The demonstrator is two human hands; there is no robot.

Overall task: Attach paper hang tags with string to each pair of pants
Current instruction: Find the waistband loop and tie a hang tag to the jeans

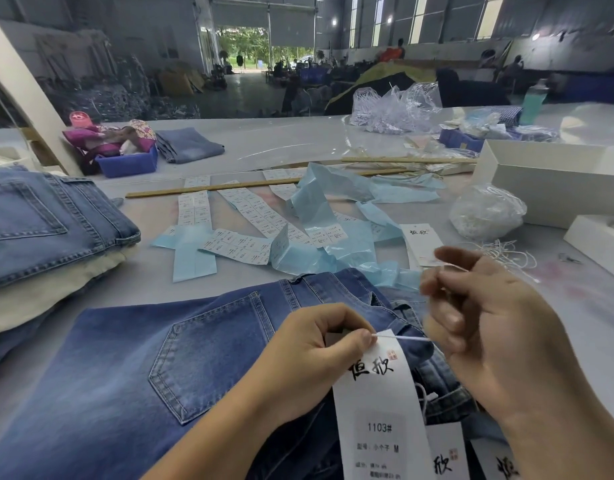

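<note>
While pinching white string at the long white paper hang tag, left hand; pulling it taut, right hand; near blue denim pants nearly tagged, far-left stack seemingly waiting

A pair of blue denim pants lies on the pale grey worktop at lower centre of the frame. A stack of folded blue jeans sits at left. Strips of white printed sticker labels lie behind the pants, an open white cardboard box at right, a blue plastic bin at upper left.
</note>
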